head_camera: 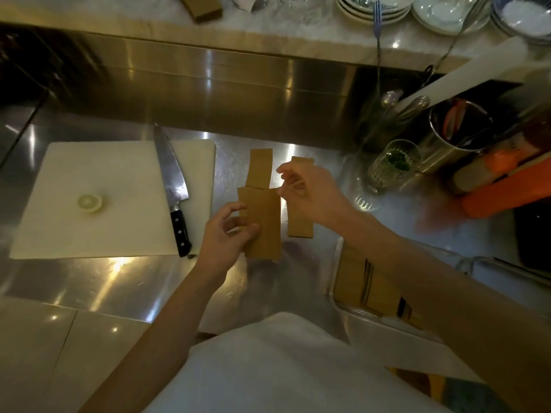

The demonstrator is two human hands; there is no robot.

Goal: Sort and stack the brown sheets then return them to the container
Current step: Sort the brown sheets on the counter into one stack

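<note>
My left hand (227, 234) grips a small stack of brown sheets (265, 225) by its left edge, just above the steel counter. My right hand (307, 192) hovers at the stack's upper right corner, fingertips pinched near it; whether they touch it I cannot tell. Another brown sheet (260, 167) lies flat beyond the stack. A third brown sheet (301, 225) lies to the right, partly hidden under my right hand. The metal container (351, 317) sits at the lower right with more brown sheets (357, 281) inside it, partly covered by my right forearm.
A white cutting board (89, 204) with a chef's knife (173, 186) and an onion slice (89, 202) lies to the left. A glass (390, 165), a steel cup of utensils (459, 132) and an orange item (504, 192) crowd the right. Dishes stand on the back shelf.
</note>
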